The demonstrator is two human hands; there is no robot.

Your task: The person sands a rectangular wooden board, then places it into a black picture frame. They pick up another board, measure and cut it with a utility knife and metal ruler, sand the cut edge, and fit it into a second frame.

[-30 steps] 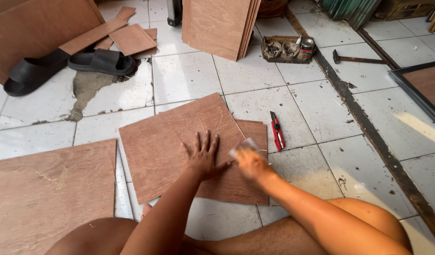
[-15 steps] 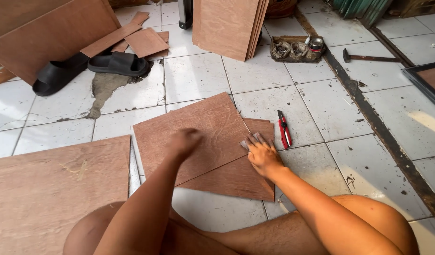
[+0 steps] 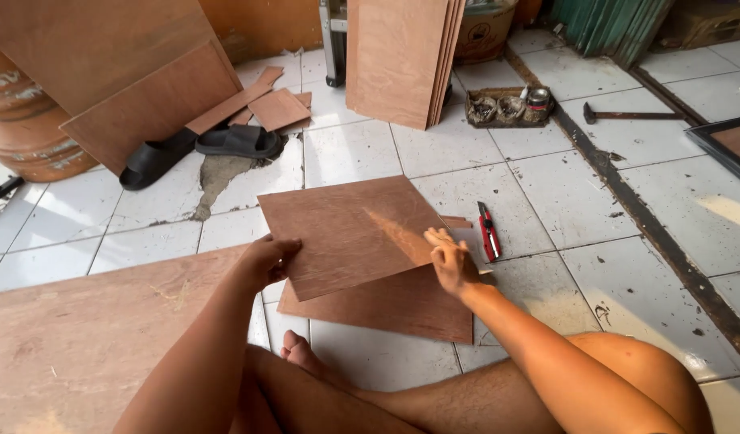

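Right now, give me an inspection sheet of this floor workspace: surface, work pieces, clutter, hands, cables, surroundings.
Surface: white tiled floor, one patch broken.
Job's things: top plywood sheet raised off the lower plywood sheet.
Clutter: red utility knife, hammer, black sandals, plywood offcuts, tray of small tins.
Hands: left hand grips the top sheet's edge; right hand at its right corner.
Cables: nothing seen.
Surroundings: plywood panels leaning upright.

white tiled floor (image 3: 547, 209); plywood sheets (image 3: 386, 301); red utility knife (image 3: 488, 231); black sandals (image 3: 201, 149); hammer (image 3: 623, 115)
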